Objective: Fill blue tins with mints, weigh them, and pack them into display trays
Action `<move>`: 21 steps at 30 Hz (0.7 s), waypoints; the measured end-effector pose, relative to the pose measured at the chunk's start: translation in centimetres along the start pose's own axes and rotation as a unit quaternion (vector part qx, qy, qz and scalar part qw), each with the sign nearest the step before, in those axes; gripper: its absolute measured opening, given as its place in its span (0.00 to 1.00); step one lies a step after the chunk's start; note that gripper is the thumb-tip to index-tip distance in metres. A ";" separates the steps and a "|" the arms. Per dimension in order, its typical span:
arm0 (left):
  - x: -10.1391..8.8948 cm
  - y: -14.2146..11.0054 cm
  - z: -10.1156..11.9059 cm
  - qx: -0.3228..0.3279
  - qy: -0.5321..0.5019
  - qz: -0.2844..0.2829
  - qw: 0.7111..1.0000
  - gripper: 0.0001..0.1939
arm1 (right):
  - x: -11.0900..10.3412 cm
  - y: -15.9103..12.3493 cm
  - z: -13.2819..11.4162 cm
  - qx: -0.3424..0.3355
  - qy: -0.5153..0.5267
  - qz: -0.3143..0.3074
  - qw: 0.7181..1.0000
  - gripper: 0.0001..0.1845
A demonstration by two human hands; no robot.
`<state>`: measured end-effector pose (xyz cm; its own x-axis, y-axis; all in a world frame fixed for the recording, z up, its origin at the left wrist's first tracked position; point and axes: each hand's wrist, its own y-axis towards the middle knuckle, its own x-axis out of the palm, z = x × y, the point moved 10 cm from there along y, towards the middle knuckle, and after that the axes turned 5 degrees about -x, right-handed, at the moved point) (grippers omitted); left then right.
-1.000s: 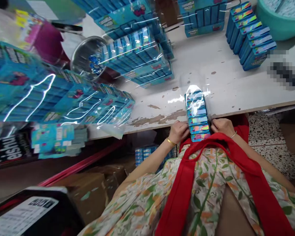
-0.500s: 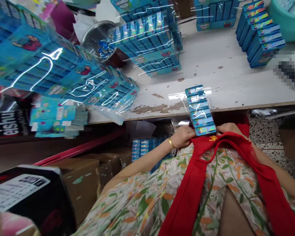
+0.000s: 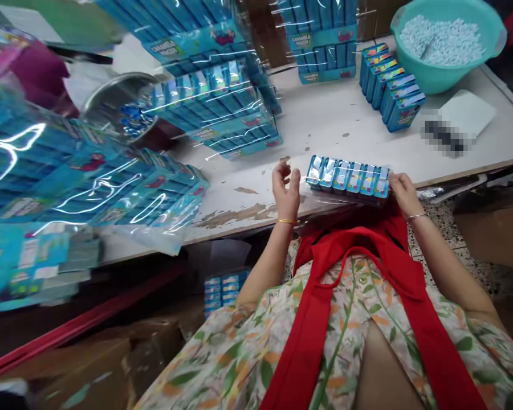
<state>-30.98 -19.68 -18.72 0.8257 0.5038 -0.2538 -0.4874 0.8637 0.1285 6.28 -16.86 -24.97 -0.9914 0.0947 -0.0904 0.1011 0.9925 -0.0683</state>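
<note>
A row of several small blue boxes [image 3: 348,176], wrapped together in clear film, lies crosswise at the table's front edge with its shiny printed ends up. My right hand [image 3: 405,195] grips the row's right end, fingers and thumb closed at the corner. Just off the left end is my left hand [image 3: 287,191], raised, its thumb and curled fingers apart with nothing visible between them. Loose film shows along the row's near side, above the red apron [image 3: 359,245]. A loose group of similar blue boxes [image 3: 391,85] stands farther back on the right.
Film-wrapped stacks of blue boxes [image 3: 222,108] stand at the back and along the left [image 3: 89,176]. A metal bowl [image 3: 98,97] holds blue-wrapped sweets. A turquoise basin [image 3: 436,77] of pale pieces sits at the back right. Flattened blue cartons [image 3: 34,262] lie at the left edge.
The wrapped row has turned from lengthwise to crosswise. My left hand has come off it and risen to its left; my right hand has moved up to its right end. The view has shifted.
</note>
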 end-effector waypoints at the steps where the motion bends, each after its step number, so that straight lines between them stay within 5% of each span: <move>1: 0.1 0.6 -1.9 -0.063 -0.032 -0.022 0.997 0.26 | 0.6 -0.5 0.2 0.007 0.016 0.007 1.000 0.39; 5: 2.5 0.2 -4.7 -0.181 -0.114 -0.113 0.970 0.26 | 1.3 -1.6 -0.1 0.015 0.083 0.060 0.995 0.37; 15: 3.9 0.4 -2.9 -0.169 -0.113 -0.120 0.972 0.23 | 0.8 0.0 -0.5 0.011 0.129 0.104 0.986 0.38; 21: 5.2 0.9 -3.2 -0.174 -0.141 -0.094 0.970 0.23 | 0.2 1.1 -0.4 0.081 0.196 0.132 0.968 0.41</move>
<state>-28.06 -16.37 -22.95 0.9299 0.3659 0.0364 -0.3474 0.9067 -0.2392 6.16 -15.73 -24.70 -0.8815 0.3962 0.2570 0.3345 0.9080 -0.2524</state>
